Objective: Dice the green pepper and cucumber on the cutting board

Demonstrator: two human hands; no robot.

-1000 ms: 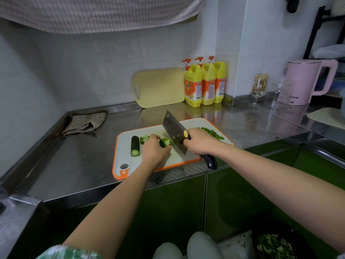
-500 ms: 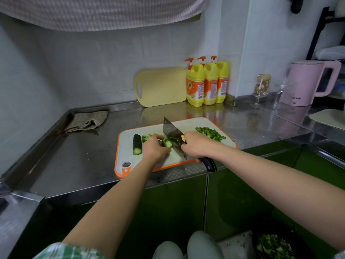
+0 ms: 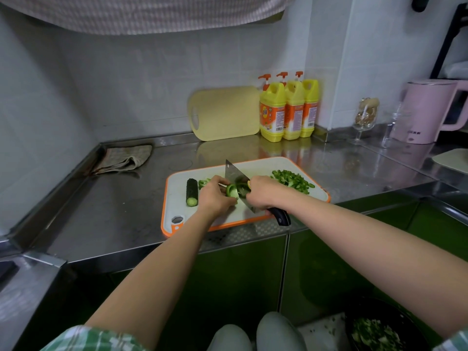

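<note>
Closest to me, down by the person's knees, a dark round bowl [image 3: 395, 312] sits low in front of the glossy green cabinet doors [image 3: 228, 274] with chopped green scraps in it.

Above the doors runs the stainless steel surface [image 3: 114, 211], and near its front edge lies the white plastic cutting board with an orange rim [image 3: 177, 201]. Both hands are at work over the middle of it. The left hand [image 3: 215, 196] has its fingers curled down, pinning a chunk of green pepper [image 3: 231, 191] to the board. The right hand [image 3: 263, 193] is wrapped around the dark handle of a broad steel cleaver [image 3: 234, 174], whose blade stands tilted against the pepper right beside the left fingertips; the butt of the handle sticks out past the board's front edge.

Just left of the left hand lies a short length of dark green cucumber [image 3: 192, 192], its pale cut end facing the front, with a few loose pepper slices [image 3: 203, 183] between it and the hand. At the board's far right corner is a heap of diced green pepper [image 3: 291, 181].

Farther back on the left, a crumpled grey-brown dishcloth [image 3: 124, 160] lies in the corner. Against the white tiled wall leans a pale yellow plastic chopping board [image 3: 225, 112], touching a row of three yellow pump bottles with orange labels [image 3: 288, 110]. Over to the right stand a stemmed glass [image 3: 364, 115] and a pink electric kettle [image 3: 425, 110].
</note>
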